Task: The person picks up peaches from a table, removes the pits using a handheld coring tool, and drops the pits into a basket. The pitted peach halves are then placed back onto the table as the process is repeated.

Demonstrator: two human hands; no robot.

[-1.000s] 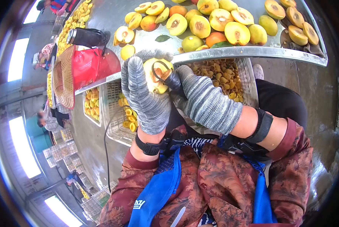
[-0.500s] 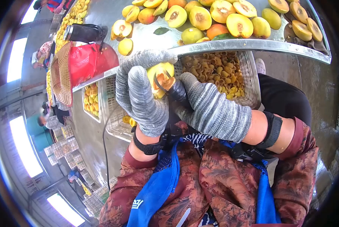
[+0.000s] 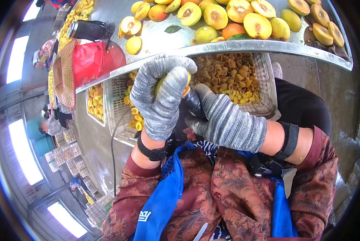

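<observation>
Tabletop [image 3: 156, 40]: steel, strewn with halved peaches [image 3: 216, 16].
Crate [image 3: 264, 80]: under the rim, holding pits.
Left hand [image 3: 160, 96]: gloved grip wrapped around a peach half [image 3: 187, 82].
Right hand [image 3: 224, 116]: grip clenched on a dark pitting tool [image 3: 193, 102], touching the fruit.

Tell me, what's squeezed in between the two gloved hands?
In the head view, a yellow peach half sits between the left hand and the right hand, with a dark tool poking at it.
</observation>
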